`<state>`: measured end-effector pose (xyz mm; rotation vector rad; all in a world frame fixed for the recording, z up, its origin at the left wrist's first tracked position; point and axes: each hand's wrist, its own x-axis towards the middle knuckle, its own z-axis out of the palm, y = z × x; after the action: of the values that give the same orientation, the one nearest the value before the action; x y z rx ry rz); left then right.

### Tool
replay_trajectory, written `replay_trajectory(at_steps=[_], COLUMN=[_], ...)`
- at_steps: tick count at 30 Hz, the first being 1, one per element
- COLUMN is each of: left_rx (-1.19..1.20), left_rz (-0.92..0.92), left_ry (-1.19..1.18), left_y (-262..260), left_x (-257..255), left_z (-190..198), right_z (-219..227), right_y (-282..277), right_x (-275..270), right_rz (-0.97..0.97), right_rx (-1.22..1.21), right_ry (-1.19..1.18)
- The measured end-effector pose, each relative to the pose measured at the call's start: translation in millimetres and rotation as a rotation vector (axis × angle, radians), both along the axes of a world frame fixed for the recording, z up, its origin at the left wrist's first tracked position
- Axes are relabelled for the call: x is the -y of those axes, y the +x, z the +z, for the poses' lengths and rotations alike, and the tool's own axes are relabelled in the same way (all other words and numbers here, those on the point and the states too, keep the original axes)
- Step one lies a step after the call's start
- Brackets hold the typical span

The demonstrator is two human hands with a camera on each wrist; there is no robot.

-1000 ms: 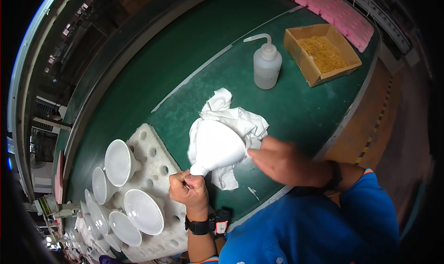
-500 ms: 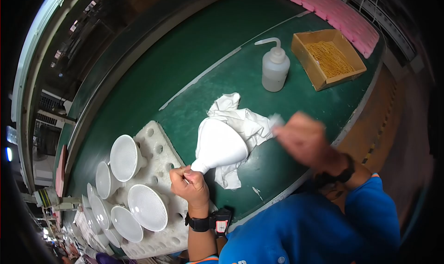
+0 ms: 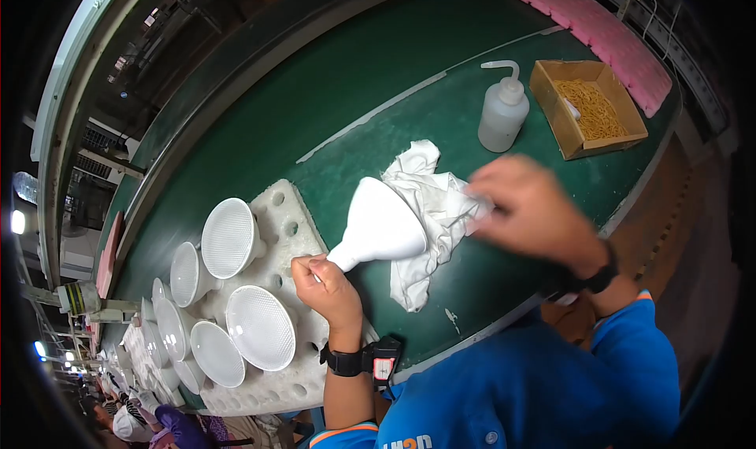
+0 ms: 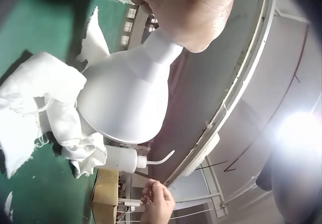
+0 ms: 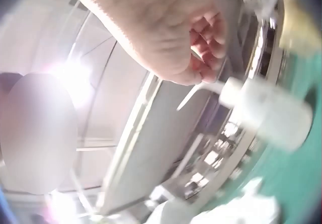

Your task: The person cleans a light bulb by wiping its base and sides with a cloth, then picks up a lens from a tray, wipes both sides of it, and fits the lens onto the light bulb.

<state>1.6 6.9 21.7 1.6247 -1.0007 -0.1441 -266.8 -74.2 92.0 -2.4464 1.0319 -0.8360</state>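
Observation:
My left hand grips the narrow neck of a white cone-shaped lamp housing, its wide end toward a crumpled white cloth. In the left wrist view the same hand closes over the neck of the housing. My right hand, blurred, is by the cloth's right edge, apart from the housing. The right wrist view shows this hand's fingers curled, thumb meeting fingertips. A greyish blur lies at the fingertips in the head view; whether it is held I cannot tell.
A spout bottle and a cardboard box of yellow pieces stand beyond the cloth, near a pink foam sheet. Several ribbed-faced lamps are at left, some on a holed foam tray.
My right hand has moved away from the lamp's rim, to the right and upward. The left hand keeps its grip on the neck. The head view has shifted, and the lamp is tilted a little differently.

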Motion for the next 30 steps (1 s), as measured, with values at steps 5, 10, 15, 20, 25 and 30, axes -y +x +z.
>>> replay_trajectory(at_steps=[5,10,15,20,25,30], left_rx=[0.115,0.167,0.261,0.445,0.567,-0.766], left_rz=[0.064,0.042,-0.04,-0.125,-0.237,-0.381], left_ry=[-0.069,-0.028,0.047,-0.116,-0.118,0.409], left_y=[6,-1,-9,-6,-12,-13], left_x=[-2,-4,-11,-10,-4,-3], left_z=[2,7,2,-9,-6,5], right_z=[-77,-65,-35,-46,-91,-98], right_y=[80,52,121,104,78,72], right_x=[-7,62,-20,45,35,18], right_rz=[0.041,-0.276,0.204,-0.106,0.066,-0.015], right_rx=[-0.318,0.028,0.177,0.304,0.978,1.24], right_ry=[-0.052,-0.028,-0.363,0.308,1.04,0.986])
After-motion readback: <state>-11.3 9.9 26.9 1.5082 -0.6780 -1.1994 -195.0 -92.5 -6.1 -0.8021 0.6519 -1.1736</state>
